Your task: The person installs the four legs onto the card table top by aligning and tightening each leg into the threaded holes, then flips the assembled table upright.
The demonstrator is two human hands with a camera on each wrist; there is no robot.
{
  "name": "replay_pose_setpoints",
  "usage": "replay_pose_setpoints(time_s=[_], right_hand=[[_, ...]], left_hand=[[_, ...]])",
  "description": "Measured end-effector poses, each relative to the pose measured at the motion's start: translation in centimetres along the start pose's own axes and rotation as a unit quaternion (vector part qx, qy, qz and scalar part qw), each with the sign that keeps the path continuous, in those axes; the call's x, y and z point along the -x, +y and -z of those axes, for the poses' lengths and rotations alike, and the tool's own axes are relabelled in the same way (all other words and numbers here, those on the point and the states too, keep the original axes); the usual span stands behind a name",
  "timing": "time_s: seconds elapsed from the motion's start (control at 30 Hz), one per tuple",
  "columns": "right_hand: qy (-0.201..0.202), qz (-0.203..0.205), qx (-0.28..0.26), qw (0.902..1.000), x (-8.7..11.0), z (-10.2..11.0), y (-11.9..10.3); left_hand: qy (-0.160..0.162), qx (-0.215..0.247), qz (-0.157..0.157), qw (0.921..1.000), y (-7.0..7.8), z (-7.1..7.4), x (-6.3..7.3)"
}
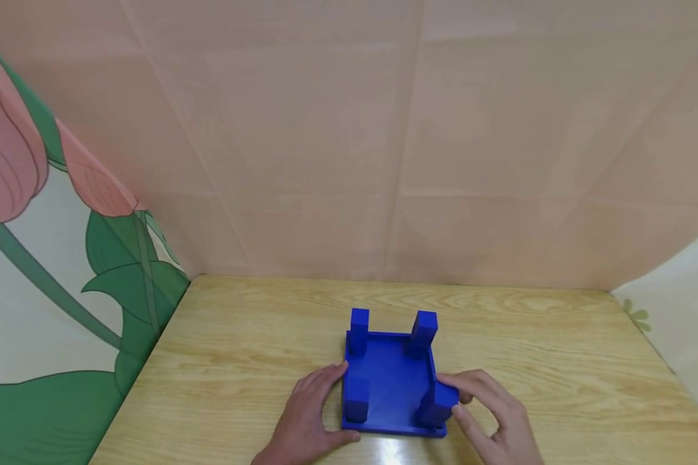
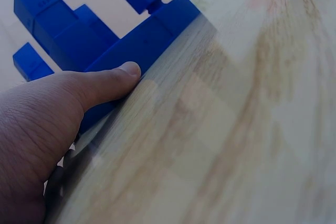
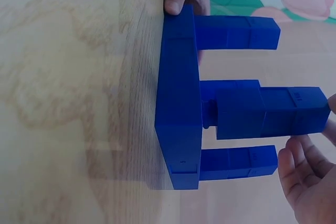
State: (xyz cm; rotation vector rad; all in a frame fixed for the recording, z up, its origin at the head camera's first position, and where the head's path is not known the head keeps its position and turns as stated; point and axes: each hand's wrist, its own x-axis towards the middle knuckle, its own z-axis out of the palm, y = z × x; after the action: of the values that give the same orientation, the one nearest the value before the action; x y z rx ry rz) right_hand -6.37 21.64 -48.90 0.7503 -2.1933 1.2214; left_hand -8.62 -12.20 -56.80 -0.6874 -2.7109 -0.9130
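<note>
A square blue base [image 1: 391,387] with a low rim lies on the table, a blue block-like leg standing up at each corner. My left hand [image 1: 308,416] holds its near left corner, fingers along the left side and thumb against the front rim [image 2: 149,38]. With thumb and fingertips, my right hand [image 1: 494,413] pinches the top of the near right leg [image 1: 439,403]. In the right wrist view a narrow peg [image 3: 209,113] shows in a gap between that leg and the base. The near left leg [image 1: 357,400] stands close to my left hand.
The wood-grain table [image 1: 238,342] runs back to a plain pinkish cloth [image 1: 326,129]. At the left hangs a cloth [image 1: 35,310] printed with large flowers and leaves. The far left leg [image 1: 359,330] and far right leg [image 1: 424,330] rise above the rim.
</note>
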Motion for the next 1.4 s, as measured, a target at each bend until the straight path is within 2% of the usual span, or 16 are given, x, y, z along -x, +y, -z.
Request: replay_pose_setpoints(time_s=[0.17, 0.43, 0.8, 0.93, 1.27, 1.4], right_hand=[[0.004, -0.012, 0.006, 0.9999, -0.06, 0.0, -0.22], [0.004, -0.041, 0.044, 0.9982, -0.1, -0.05, -0.48], [0.026, -0.043, 0.012, 0.9987, -0.1, -0.63, -0.2], [0.019, -0.068, 0.023, 0.9972, -0.09, -0.5, -0.49], [-0.012, -0.058, 0.022, 0.998, -0.03, 0.24, -0.36], [-0.013, -0.033, 0.022, 0.9991, 0.05, 0.21, 0.04]], left_hand=[[0.003, 0.0, -0.003, 1.0, -0.05, -0.04, 0.0], [0.0, 0.007, 0.003, 1.0, 0.11, 0.08, 0.0], [-0.003, 0.007, 0.006, 1.0, 0.23, 0.19, -0.05], [-0.006, 0.007, 0.008, 0.9999, 0.21, 0.19, -0.05], [-0.011, 0.002, 0.014, 0.9998, 0.24, 0.22, -0.09], [-0.009, 0.001, 0.012, 0.9999, 0.21, 0.2, -0.09]])
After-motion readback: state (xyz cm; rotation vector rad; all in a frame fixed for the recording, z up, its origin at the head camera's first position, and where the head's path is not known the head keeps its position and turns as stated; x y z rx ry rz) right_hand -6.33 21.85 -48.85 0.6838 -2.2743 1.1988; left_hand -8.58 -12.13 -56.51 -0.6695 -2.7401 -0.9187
